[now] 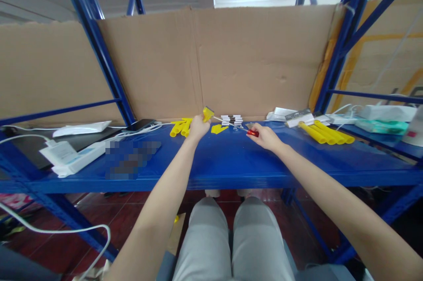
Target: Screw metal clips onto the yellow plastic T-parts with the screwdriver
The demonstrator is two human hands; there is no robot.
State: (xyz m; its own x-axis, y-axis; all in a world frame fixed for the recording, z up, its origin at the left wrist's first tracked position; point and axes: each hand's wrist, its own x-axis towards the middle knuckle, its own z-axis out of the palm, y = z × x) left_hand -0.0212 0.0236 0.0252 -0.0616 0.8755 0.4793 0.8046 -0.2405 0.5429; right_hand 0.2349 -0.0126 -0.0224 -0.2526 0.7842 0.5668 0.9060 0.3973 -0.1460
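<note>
My left hand [200, 127] is closed around a yellow plastic piece [208, 114] with a flared, dark-edged end, held just above the blue shelf. To its right, my right hand [267, 137] grips the red handle of a screwdriver [253, 133], whose thin metal shaft points left toward the middle. Between the hands lie flat yellow pieces [218, 129] and a small stack of white, dark-banded pieces [231, 120]. Tiny bits near the screwdriver tip are too small to make out. Several yellow pieces with tubular ends [180, 127] rest beside my left hand.
Several yellow tubes [325, 132] lie at the right beside small boxes [299, 118]. A white power strip [81, 160], cables and a dark phone-like slab [141, 125] occupy the left of the blue shelf [231, 157]. Cardboard [251, 61] closes the back; blue posts [340, 47] frame both sides.
</note>
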